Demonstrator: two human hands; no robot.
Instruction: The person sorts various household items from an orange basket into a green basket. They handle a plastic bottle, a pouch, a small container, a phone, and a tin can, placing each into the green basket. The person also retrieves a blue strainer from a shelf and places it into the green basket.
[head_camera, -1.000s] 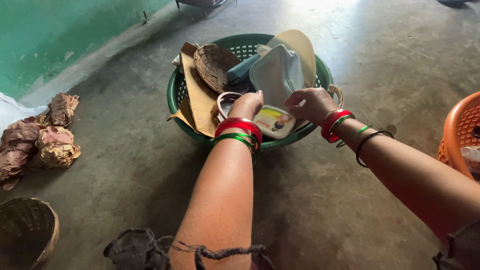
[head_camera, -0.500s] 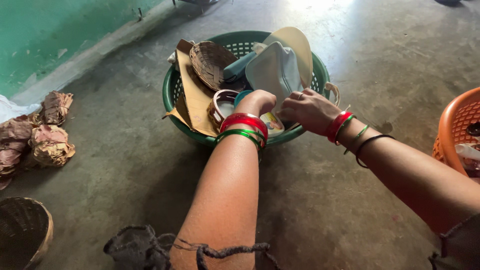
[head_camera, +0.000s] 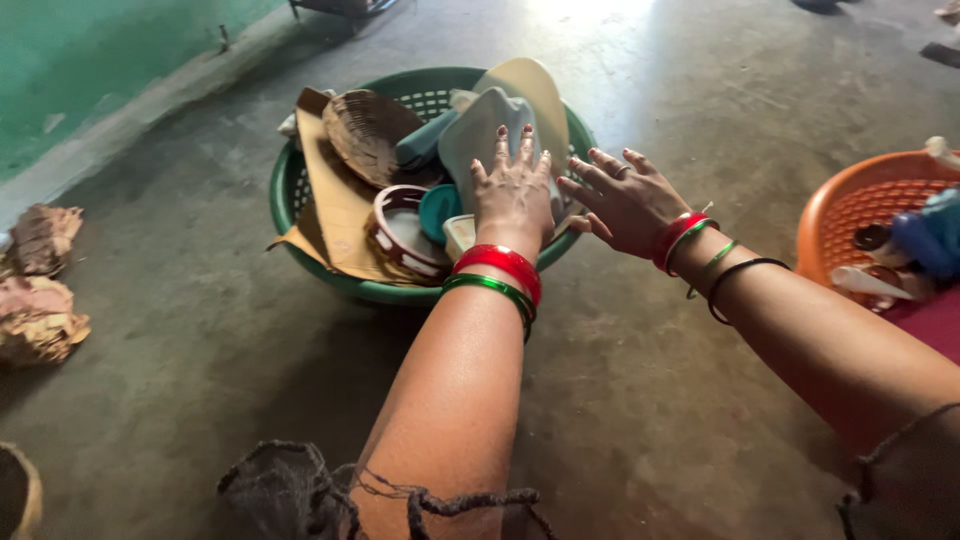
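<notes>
From the head camera we look down on a green plastic basket (head_camera: 330, 285) standing on the concrete floor, packed with odds and ends. Our left hand (head_camera: 513, 190) lies flat, fingers spread wide, on a pale grey pouch (head_camera: 470, 135) that leans upright in the middle of the basket; it grips nothing, only presses on the fabric. Our right hand (head_camera: 628, 200) hovers just beside it at the basket's right rim, fingers likewise splayed and empty, and we cannot tell whether its fingertips touch the pouch or the rim. Under the left wrist a small cream container (head_camera: 460, 235) peeks out, mostly hidden. Left of it sit a teal lid (head_camera: 437, 210), a round red-rimmed tin (head_camera: 400, 230), a small woven basket (head_camera: 368, 132) tilted on edge, and a brown cardboard sheet (head_camera: 335, 215). Behind the pouch stands a cream oval board (head_camera: 535, 90). An orange basket (head_camera: 850, 215) is cut off at the right edge; its contents are hard to make out.
</notes>
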